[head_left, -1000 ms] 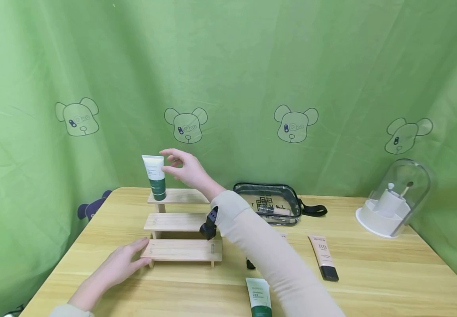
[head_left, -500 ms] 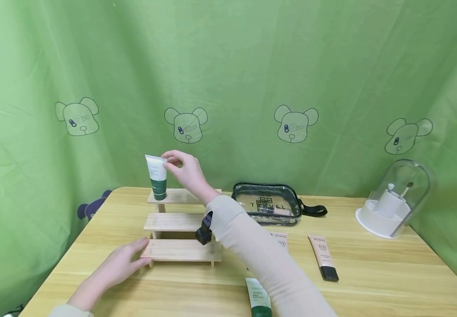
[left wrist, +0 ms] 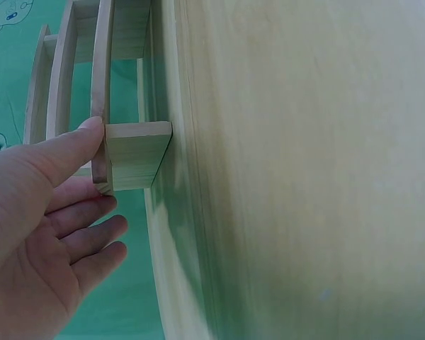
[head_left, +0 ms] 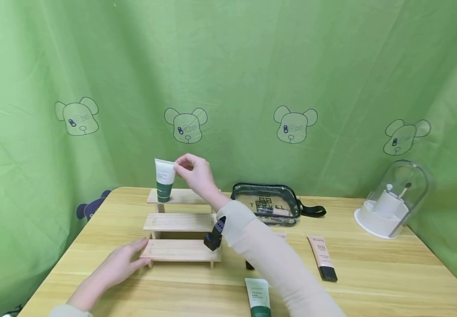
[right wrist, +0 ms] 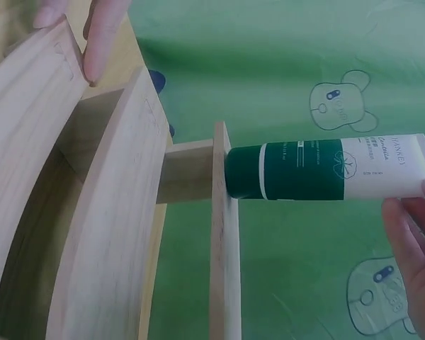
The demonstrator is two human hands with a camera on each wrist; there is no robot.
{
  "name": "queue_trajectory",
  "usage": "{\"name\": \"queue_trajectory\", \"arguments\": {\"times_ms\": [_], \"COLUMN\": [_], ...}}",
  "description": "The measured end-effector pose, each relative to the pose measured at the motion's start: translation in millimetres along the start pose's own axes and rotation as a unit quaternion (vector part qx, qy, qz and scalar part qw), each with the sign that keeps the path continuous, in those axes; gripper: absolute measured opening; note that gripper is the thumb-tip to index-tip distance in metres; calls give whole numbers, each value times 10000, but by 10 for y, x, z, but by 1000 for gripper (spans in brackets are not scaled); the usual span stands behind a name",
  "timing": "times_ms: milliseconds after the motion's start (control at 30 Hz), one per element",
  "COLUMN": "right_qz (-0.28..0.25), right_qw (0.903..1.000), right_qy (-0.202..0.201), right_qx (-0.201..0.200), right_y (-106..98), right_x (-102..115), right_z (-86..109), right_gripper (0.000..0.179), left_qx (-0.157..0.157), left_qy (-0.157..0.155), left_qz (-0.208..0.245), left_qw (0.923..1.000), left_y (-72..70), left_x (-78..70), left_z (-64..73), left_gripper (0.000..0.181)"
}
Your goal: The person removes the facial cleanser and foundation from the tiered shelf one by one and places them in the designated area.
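A white and green squeeze tube (head_left: pixel 165 178) stands cap down near the left end of the top step of a three-step wooden shelf (head_left: pixel 181 250). My right hand (head_left: pixel 198 175) pinches its flat white top edge between thumb and fingers. The right wrist view has the tube's green cap (right wrist: pixel 244 172) against the top board. At the lowest step's left end, my left hand (head_left: pixel 123 262) holds the board. Thumb and index finger lie on either side of the board in the left wrist view, while the other fingers (left wrist: pixel 95 237) hang loosely curled.
Right of the shelf lies a clear travel pouch (head_left: pixel 268 204) with a black strap. A pink BB tube (head_left: pixel 321 257) and another green-white tube (head_left: pixel 258 297) lie on the table (head_left: pixel 379 273). My right forearm partly covers another tube. A domed brush holder (head_left: pixel 384 211) stands far right.
My right hand has closed its fingers on the tube's top edge, and the tube has shifted right along the top step. The left hand stays at the shelf's end.
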State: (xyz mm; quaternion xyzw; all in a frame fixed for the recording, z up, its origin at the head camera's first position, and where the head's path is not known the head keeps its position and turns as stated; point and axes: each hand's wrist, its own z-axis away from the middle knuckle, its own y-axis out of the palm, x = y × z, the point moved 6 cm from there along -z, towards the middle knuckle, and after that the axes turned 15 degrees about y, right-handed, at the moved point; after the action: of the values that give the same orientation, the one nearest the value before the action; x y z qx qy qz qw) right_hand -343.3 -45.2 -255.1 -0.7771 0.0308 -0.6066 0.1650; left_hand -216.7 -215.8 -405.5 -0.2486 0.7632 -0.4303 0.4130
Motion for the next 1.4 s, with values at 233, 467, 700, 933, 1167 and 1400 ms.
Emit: {"name": "queue_trajectory", "arguments": {"times_ms": [233,467,700,933,1167,1400], "right_qz": [-349,-449,-246,184,303,532], "right_qw": [9992,9985,9979,9949,9916,9868], "right_qy": [131,307,570,983,1261,1527], "right_qx": [105,80,208,134,2,19], "right_y": [-344,-737,-1128,-1532,-1953,-2364], "right_x": [-46,-129,-306,-567,-848,-1118], "right_z": [124,321,587,880,1200,1469], "right_gripper": [7,9,13,15,19,21], "left_qx": [-9,-11,23,48,44,24], "left_qy": [-29,-20,-14,-34,4,57], "left_qz": [20,16,31,28,29,47], "left_qw": [10000,10000,10000,10000,10000,10000], "left_y": [-25,-18,-3,-6,-2,9], "left_x": [-13,1,15,6,-7,-10], "left_z": [11,19,20,21,13,-4], "left_gripper": [58,58,57,56,56,55]}}
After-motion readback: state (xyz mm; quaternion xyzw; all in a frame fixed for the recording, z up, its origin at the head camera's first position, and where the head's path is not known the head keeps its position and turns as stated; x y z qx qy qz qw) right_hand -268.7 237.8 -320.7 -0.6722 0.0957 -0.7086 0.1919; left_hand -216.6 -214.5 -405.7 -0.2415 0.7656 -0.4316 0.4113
